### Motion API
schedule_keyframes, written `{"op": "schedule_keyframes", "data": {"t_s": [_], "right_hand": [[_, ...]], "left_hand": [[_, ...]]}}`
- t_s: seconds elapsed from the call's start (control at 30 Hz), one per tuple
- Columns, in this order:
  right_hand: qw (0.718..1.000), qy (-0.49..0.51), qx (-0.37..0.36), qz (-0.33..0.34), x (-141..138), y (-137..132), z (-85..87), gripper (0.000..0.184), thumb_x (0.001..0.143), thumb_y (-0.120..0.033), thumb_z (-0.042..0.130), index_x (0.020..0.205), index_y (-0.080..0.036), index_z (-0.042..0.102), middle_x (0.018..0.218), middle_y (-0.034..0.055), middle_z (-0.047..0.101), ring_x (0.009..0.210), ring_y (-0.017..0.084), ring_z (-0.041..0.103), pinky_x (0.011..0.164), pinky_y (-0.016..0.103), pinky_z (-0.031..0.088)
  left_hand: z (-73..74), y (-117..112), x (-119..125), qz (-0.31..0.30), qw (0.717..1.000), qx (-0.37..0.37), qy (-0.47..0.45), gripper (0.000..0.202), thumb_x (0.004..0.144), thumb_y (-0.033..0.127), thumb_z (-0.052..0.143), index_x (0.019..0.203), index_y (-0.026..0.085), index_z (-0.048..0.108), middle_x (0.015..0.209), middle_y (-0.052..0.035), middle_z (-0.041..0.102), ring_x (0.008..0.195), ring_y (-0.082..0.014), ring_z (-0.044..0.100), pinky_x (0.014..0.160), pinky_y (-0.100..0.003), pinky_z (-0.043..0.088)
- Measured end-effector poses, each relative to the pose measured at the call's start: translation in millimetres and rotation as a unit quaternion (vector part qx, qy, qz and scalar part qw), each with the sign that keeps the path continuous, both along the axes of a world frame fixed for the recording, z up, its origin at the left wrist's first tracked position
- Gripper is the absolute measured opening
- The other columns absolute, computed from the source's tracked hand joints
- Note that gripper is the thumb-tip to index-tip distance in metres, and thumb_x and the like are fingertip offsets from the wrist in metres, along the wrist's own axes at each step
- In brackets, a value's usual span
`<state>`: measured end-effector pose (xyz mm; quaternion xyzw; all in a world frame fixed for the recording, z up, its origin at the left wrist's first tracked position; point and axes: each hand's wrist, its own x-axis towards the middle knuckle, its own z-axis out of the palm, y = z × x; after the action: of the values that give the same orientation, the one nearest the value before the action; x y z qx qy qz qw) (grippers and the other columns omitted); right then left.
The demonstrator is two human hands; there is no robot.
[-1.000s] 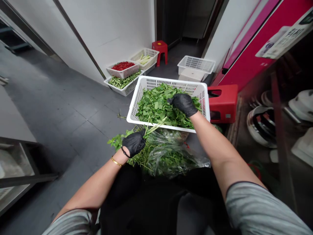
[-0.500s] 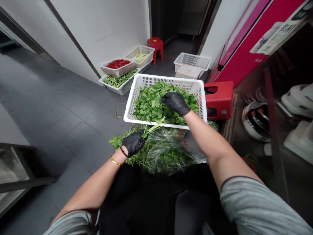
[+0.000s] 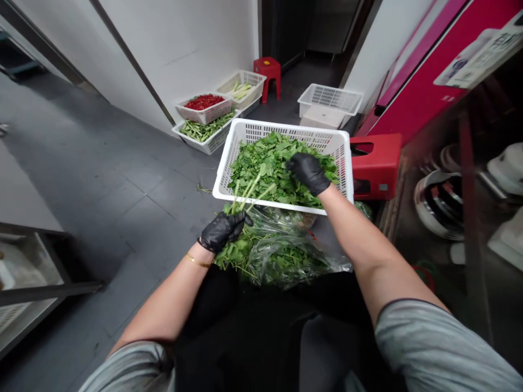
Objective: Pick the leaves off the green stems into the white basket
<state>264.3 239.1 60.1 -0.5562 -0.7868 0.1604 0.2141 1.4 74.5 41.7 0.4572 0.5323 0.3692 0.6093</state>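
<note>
My left hand (image 3: 223,231), in a black glove, grips a bunch of pale green stems (image 3: 247,193) that rise over the near rim of a white plastic basket (image 3: 286,128). The basket is heaped with leafy greens (image 3: 265,169). My right hand (image 3: 309,173), also black-gloved, presses into that heap with its fingers closed among the leaves. Below my left hand, more loose greens (image 3: 232,256) lie beside a clear plastic bag of greens (image 3: 286,261).
A red stool (image 3: 376,166) stands right of the basket. Farther off on the grey tile floor are baskets of red chillies (image 3: 204,102), green beans (image 3: 203,130) and pale stalks (image 3: 241,87), plus a white basket (image 3: 330,99) and another red stool (image 3: 267,76).
My left hand has moved left and slightly toward me, and its stems now stand more upright. My right hand stays in the leaves. The view has shifted slightly.
</note>
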Motion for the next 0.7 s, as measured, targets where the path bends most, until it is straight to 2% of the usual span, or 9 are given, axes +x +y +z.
{"op": "schedule_keyframes", "data": {"t_s": [0.07,0.13,0.23,0.33,0.4,0.5,0.57,0.63,0.7], "right_hand": [[0.999,-0.015,0.017,-0.048,6.2,1.5,-2.6,0.055,0.092,-0.022,0.076,0.135,0.010,0.065,0.134,0.0393,0.065,0.125,0.037,0.063,0.108,0.046,0.044],[1.000,0.015,-0.011,0.012,-3.2,-14.6,-7.1,0.068,0.089,-0.034,0.081,0.145,0.001,0.062,0.139,0.0324,0.066,0.127,0.035,0.064,0.110,0.044,0.046],[0.961,0.170,-0.146,0.162,-39.7,-54.5,-21.0,0.042,0.093,-0.050,0.074,0.120,-0.019,0.081,0.115,0.0095,0.080,0.106,0.025,0.074,0.097,0.037,0.056],[0.890,0.343,-0.226,0.201,-69.6,-81.4,-35.7,0.033,0.089,-0.051,0.073,0.092,-0.020,0.085,0.096,0.0049,0.082,0.094,0.023,0.076,0.092,0.036,0.059],[0.878,0.392,-0.221,0.165,-72.6,-86.8,-37.3,0.030,0.085,-0.048,0.075,0.084,-0.020,0.085,0.091,0.0055,0.082,0.089,0.021,0.075,0.087,0.034,0.059],[0.874,0.406,-0.242,0.115,-62.1,-85.6,-24.9,0.039,0.089,-0.052,0.068,0.086,-0.017,0.086,0.079,0.0071,0.081,0.073,0.017,0.072,0.070,0.027,0.055],[0.867,0.410,-0.271,0.089,-58.6,-84.1,-14.3,0.047,0.092,-0.056,0.064,0.088,-0.014,0.086,0.071,0.0079,0.079,0.060,0.014,0.066,0.060,0.023,0.049],[0.859,0.412,-0.296,0.070,-64.0,-83.9,-8.6,0.050,0.088,-0.059,0.068,0.082,-0.012,0.085,0.065,0.0084,0.076,0.052,0.011,0.060,0.054,0.021,0.044],[0.850,0.412,-0.324,0.058,-76.5,-85.6,-10.0,0.052,0.084,-0.063,0.072,0.076,-0.012,0.083,0.062,0.0091,0.075,0.052,0.011,0.060,0.053,0.020,0.043]], "left_hand": [[1.5,1.8,0.1,0.071,0.982,-0.062,-0.161,0.025,0.087,0.035,0.077,0.078,0.011,0.075,0.052,0.0004,0.055,0.042,-0.0096,0.046,0.044,-0.022,0.042],[-0.3,3.1,3.2,0.104,0.958,-0.113,-0.243,0.014,0.083,0.023,0.077,0.083,0.008,0.076,0.065,-0.0072,0.069,0.053,-0.0150,0.063,0.052,-0.027,0.056],[-7.1,2.8,13.0,0.110,0.941,-0.167,-0.275,0.016,0.084,0.012,0.073,0.099,0.007,0.077,0.076,-0.0122,0.077,0.065,-0.0222,0.075,0.066,-0.035,0.065],[-12.4,0.6,19.0,0.155,0.934,-0.165,-0.278,0.023,0.081,0.006,0.073,0.103,0.009,0.077,0.079,-0.0107,0.079,0.069,-0.0232,0.077,0.072,-0.038,0.067],[-13.2,-1.2,15.0,0.204,0.928,-0.151,-0.272,0.015,0.081,0.007,0.072,0.095,0.009,0.077,0.076,-0.0104,0.078,0.066,-0.0219,0.076,0.070,-0.036,0.067],[-13.2,-6.8,-0.2,0.258,0.927,-0.125,-0.243,0.009,0.083,0.013,0.069,0.079,0.008,0.076,0.073,-0.0118,0.077,0.059,-0.0191,0.072,0.061,-0.032,0.063],[-15.3,-13.7,-9.7,0.259,0.936,-0.094,-0.221,0.014,0.082,0.019,0.071,0.074,0.008,0.075,0.063,-0.0079,0.071,0.050,-0.0144,0.063,0.051,-0.027,0.055],[-19.9,-22.5,-14.7,0.242,0.950,-0.052,-0.191,0.020,0.080,0.028,0.075,0.073,0.010,0.076,0.048,0.0014,0.054,0.039,-0.0086,0.044,0.042,-0.022,0.041],[-25.9,-30.7,-15.2,0.227,0.967,-0.003,-0.116,0.022,0.079,0.035,0.078,0.078,0.013,0.079,0.045,0.0062,0.044,0.039,-0.0071,0.035,0.042,-0.022,0.034]]}}
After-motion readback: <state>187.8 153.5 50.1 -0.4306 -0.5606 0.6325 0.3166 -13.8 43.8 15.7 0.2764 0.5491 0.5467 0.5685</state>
